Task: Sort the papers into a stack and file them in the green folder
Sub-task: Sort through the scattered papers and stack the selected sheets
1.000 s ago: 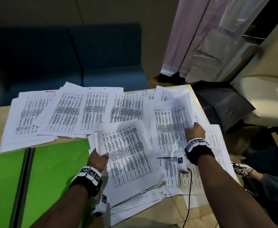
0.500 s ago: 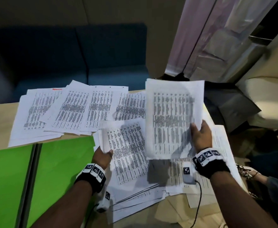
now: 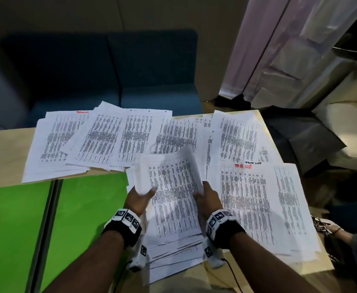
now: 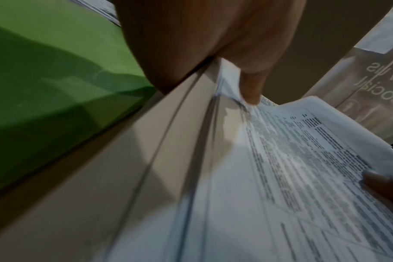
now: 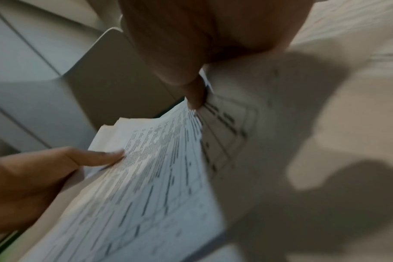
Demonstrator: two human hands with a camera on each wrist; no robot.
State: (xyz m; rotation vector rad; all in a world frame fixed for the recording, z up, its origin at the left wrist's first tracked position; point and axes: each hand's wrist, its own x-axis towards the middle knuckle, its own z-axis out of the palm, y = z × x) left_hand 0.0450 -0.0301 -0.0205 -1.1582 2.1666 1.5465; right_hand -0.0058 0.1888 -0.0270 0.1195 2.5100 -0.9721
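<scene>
Hands gripped one stack (image 3: 174,199) at lower centre of the frame — left hand (image 3: 138,197) and right hand (image 3: 207,199) each pinching an edge, apparently squaring sheets beside the green folder (image 3: 84,218).

We record a dim room with a dark blue sofa (image 3: 114,68) against a beige wall (image 3: 88,13), a pale wooden table (image 3: 2,149) before it, a cream armchair (image 3: 350,115) at right, and pale translucent panels (image 3: 279,49) behind.
</scene>
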